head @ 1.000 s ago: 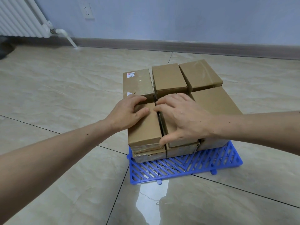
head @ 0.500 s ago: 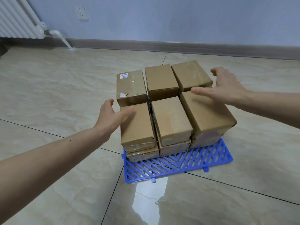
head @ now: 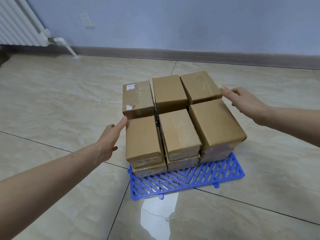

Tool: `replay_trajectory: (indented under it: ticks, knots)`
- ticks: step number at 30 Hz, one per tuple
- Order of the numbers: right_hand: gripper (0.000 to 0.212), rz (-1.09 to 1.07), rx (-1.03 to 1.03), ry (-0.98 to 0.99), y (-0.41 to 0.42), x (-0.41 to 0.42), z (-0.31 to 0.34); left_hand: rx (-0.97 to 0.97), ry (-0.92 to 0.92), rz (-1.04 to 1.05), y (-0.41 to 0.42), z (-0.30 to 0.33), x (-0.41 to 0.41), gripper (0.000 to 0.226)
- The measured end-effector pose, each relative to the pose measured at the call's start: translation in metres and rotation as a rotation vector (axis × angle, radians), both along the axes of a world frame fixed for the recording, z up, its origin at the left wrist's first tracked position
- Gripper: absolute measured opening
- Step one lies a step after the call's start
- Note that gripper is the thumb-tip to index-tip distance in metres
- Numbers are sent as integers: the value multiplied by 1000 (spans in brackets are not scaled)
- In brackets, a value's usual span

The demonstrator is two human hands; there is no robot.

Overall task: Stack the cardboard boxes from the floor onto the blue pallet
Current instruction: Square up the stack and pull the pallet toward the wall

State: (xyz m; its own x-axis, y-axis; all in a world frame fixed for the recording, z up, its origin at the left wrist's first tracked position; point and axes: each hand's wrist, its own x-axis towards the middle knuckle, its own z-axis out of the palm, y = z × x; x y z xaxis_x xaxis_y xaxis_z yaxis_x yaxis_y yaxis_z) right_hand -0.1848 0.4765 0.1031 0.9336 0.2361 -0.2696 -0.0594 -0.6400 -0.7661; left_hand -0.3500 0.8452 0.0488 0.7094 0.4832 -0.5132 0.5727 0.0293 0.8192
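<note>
Several brown cardboard boxes stand stacked in two layers on the blue pallet, filling its far part. The back left box carries a small white label. My left hand lies flat with straight fingers against the left side of the stack, fingertips at the seam between the front left and back left boxes. My right hand is stretched out flat at the right side, its fingertips at the corner of the back right box. Neither hand holds anything.
The pallet's front strip is bare lattice. Glossy beige floor tiles surround the pallet. A white radiator with a pipe is at the back left, and a wall socket sits on the blue wall above a grey skirting board.
Both hands left the top of the front boxes and spread apart: the left to the stack's left side, the right to its right side. The camera has shifted slightly.
</note>
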Motion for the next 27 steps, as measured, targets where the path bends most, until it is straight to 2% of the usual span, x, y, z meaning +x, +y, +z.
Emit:
replay_trajectory:
  ticks: [4, 5, 8, 10, 12, 13, 15, 16, 20, 22, 23, 25, 27]
  knots:
    - [79, 96, -7, -24, -28, -19, -14, 31, 50, -30, 3, -16, -36, 93]
    - [87, 125, 5, -24, -36, -21, -18, 36, 67, -34, 4, -19, -47, 93]
    - [138, 194, 42, 5, -56, -30, -27, 48, 114, -71, 4, -32, -83, 99]
    - [141, 226, 35, 41, -71, -36, -42, 89, 129, -117, 0, -44, -104, 91]
    - [135, 264, 3, 79, -85, -43, -56, 117, 121, -145, -8, -61, -119, 68]
    - [138, 290, -25, 100, -90, -47, -63, 122, 116, -165, -15, -67, -125, 55]
    - [136, 339, -73, 126, -93, -55, -75, 117, 104, -215, -28, -76, -132, 43]
    - [129, 345, -70, 144, -92, -59, -80, 108, 93, -254, -32, -81, -134, 43]
    - [122, 370, -61, 173, -71, -80, -96, 105, 102, -354, -42, -92, -138, 87]
    - [101, 368, -97, 204, -65, -88, -111, 178, 99, -367, -47, -96, -140, 88]
    - [99, 357, -149, 186, -64, -91, -120, 228, 92, -386, -49, -98, -141, 84]
    - [117, 341, -282, 112, -62, -94, -139, 349, 84, -401, -55, -103, -140, 85]
    - [129, 332, -430, 44, -58, -96, -150, 495, 95, -417, -61, -110, -139, 99]
